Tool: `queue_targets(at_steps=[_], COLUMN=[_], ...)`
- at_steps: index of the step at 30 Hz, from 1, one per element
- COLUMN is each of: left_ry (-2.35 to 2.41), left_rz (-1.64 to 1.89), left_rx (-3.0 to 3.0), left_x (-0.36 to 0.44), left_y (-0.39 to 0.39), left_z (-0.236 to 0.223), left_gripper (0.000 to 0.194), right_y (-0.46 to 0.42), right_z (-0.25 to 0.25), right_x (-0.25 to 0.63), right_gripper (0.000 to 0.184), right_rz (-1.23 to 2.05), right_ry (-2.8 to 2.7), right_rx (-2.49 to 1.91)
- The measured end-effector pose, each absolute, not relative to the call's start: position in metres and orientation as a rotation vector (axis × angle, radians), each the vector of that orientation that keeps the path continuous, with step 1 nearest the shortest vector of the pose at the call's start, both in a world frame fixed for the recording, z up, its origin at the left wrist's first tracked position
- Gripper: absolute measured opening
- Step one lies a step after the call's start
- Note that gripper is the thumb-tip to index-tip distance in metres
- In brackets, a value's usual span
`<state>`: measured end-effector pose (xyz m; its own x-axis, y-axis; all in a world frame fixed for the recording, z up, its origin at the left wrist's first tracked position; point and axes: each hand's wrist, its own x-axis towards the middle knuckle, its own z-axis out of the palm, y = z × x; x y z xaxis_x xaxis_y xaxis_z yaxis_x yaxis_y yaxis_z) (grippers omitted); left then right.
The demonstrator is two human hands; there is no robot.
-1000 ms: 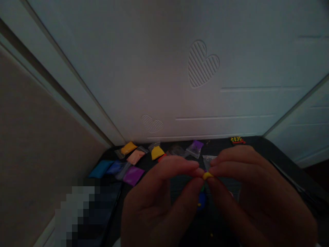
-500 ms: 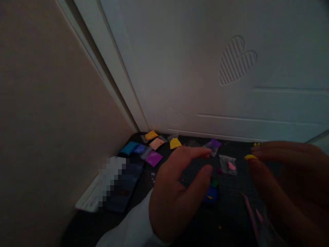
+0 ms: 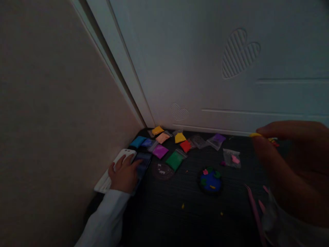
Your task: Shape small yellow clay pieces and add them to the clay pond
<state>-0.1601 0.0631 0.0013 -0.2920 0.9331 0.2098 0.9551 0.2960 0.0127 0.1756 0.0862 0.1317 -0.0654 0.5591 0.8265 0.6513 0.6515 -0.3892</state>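
Note:
My left hand (image 3: 124, 175) rests at the left with its fingers spread, the index finger touching the dark screen of a phone (image 3: 143, 164). Under its other fingers lies a white power strip or similar long white object (image 3: 125, 151). My right hand (image 3: 290, 164) is raised at the right, thumb and index finger pinching a small piece of yellow clay (image 3: 255, 135). Between the hands lies a small round pond model (image 3: 211, 180) with a blue middle, green leaves, a pink flower and a yellow bit on it.
Packets of coloured clay line the back, among them a green packet (image 3: 175, 160) and a purple packet (image 3: 160, 151). Pink tweezers (image 3: 254, 209) lie at the right beside pink tools. A clear bag (image 3: 232, 158) holds pink clay. Behind stands a white panel (image 3: 195, 61) with hearts.
My left hand has moved left and down from above the pond model to the phone. My right hand still pinches the yellow clay, now slightly higher. The view has shifted a little.

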Motion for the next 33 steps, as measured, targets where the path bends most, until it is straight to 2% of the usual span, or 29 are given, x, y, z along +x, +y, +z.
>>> queue_targets(at_steps=[6,12,13,15,17,19,21,27,33], left_ry=[-2.411,-2.268,-2.218,-2.203,-2.096,-1.983,-1.901,-1.826,-1.821], left_rz=[-0.349,-0.734,-0.868,-1.494,-1.956,-2.283,-2.448,-2.600,-2.598], left_rx=[-1.748,-2.031,-2.148,-2.492,-2.590,-2.635,-2.706,-2.696,-2.707], left_x=[-0.153,-0.097,-0.080,-0.046,-0.018,0.000,0.008,0.011,0.011], left_y=[0.080,0.095,0.095,0.091,0.086,0.082,0.081,0.083,0.084], left_z=[0.012,0.075,0.088,0.111,0.129,0.140,0.143,0.136,0.134], left_gripper=[0.034,0.037,0.036,0.031,0.024,0.018,0.017,0.025,0.020], right_y=[0.084,0.087,0.088,0.088,0.086,0.084,0.082,0.079,0.079], right_z=[0.136,0.128,0.126,0.126,0.127,0.130,0.134,0.140,0.139], right_x=[0.176,0.171,0.170,0.168,0.166,0.165,0.164,0.161,0.158], right_gripper=[0.011,0.022,0.024,0.026,0.027,0.026,0.023,0.017,0.014], right_rz=[-0.105,-0.092,-0.056,-0.008,0.005,0.004,0.006,0.073,0.097], right_ry=[-1.797,-1.735,-1.730,-1.745,-1.769,-1.777,-1.766,-1.770,-1.731], right_rx=[-1.045,-0.919,-0.901,-0.858,-0.832,-0.822,-0.828,-0.808,-0.869])
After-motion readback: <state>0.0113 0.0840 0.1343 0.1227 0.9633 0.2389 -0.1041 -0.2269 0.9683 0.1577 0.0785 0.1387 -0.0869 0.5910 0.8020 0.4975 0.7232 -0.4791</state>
